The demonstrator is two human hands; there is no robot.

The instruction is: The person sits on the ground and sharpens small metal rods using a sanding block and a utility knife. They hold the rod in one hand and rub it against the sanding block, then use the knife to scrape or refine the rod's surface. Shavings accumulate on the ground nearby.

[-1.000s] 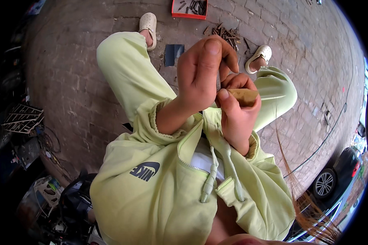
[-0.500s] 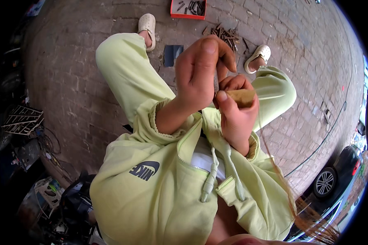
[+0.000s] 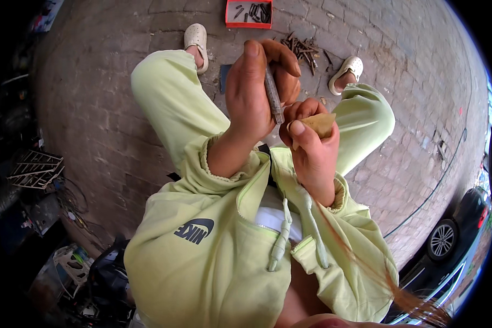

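Note:
My left hand point(image 3: 257, 93) is closed around a dark, rusty metal rod point(image 3: 273, 95), holding it upright in front of my chest. My right hand point(image 3: 309, 145) pinches a folded tan piece of abrasive paper point(image 3: 321, 123) between thumb and fingers, pressed against the rod's lower end. Both hands touch each other above my lap. I sit in a light green zip jacket and trousers, with white shoes on a brick pavement.
A red tray point(image 3: 250, 12) with several dark metal pieces lies ahead on the bricks. A pile of rusty rods point(image 3: 303, 48) sits by my right shoe point(image 3: 347, 72). A metal rack point(image 3: 35, 168) and clutter lie left. A parked car point(image 3: 448, 240) stands at right.
My left hand has shifted, so the rod now shows upright between my fingers. The right hand keeps the paper at the rod's lower end.

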